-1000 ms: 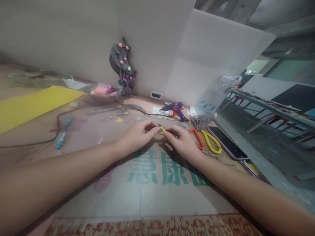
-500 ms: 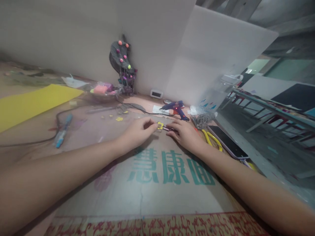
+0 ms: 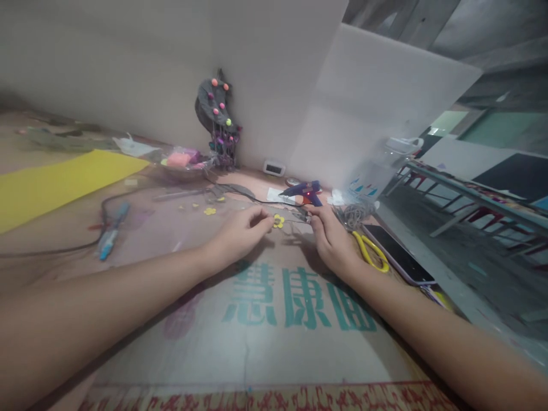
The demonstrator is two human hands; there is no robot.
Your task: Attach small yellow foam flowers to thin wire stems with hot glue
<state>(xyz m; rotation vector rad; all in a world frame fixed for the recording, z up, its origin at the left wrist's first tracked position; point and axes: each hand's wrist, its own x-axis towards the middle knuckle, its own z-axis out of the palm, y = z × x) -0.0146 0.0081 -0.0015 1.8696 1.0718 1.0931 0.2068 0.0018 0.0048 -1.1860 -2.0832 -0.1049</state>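
1. Left hand (image 3: 242,233): grip pinched on the edge of the yellow flower (image 3: 278,221), which sits low over the tabletop (image 3: 162,228) at the hand's 3 o'clock.
2. Right hand (image 3: 333,244): fingertips meet a thin dark piece (image 3: 301,216) at the flower's 3 o'clock; whether the grip is clamped cannot be told.
3. Glue gun (image 3: 305,190) lies at the right hand's 12 o'clock, and yellow pliers (image 3: 371,253) lie just beside it at 3 o'clock.

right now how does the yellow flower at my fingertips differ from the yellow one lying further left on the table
The held flower is pinched by the left hand; the loose flower lies alone on the table, untouched. The held flower shows distinct petals and looks bigger; the loose flower is a small flat blur. Both are yellow.
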